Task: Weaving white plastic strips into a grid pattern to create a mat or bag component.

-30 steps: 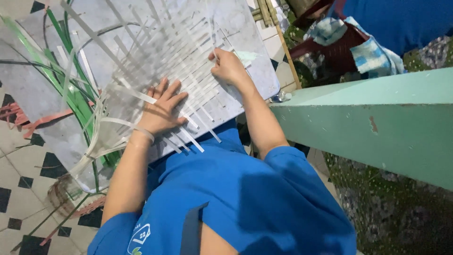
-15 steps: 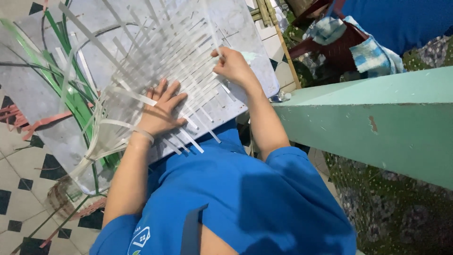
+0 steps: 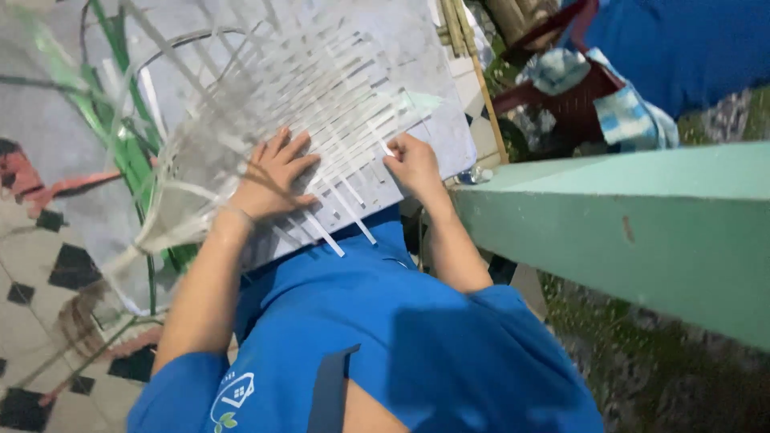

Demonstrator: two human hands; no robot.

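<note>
**A:** What is the setting and the work surface?

**B:** It looks like an outdoor or porch area. A grey board [image 3: 449, 120] lies across the lap of a person in a blue shirt [image 3: 377, 345]. Below, at the left, is a tiled floor [image 3: 48, 265] in cream with black diamond shapes and reddish marks. Along the right runs a broad green ledge [image 3: 642, 232], with dark mossy ground beneath it.

**B:** On the board rests a partly woven mat of pale flat strips [image 3: 321, 104], in the middle of the view, just ahead of the person's chest. Loose strip ends stick out over the board's near edge and curl away at the left.

**A:** And the hands?

**B:** The left hand [image 3: 273, 176] lies flat on the weave, fingers spread and pressing down, gripping nothing. The right hand [image 3: 413, 160] sits at the mat's right edge with its fingers curled around a strip end.

**A:** What else is nearby?

**B:** Green strips [image 3: 120, 136] trail beside the board at the left. At the upper right, a dark red stand [image 3: 573, 104] holds blue-checked cloths [image 3: 630, 120], next to someone else's blue clothing [image 3: 682, 40]. The green ledge stands close against the right arm.
</note>
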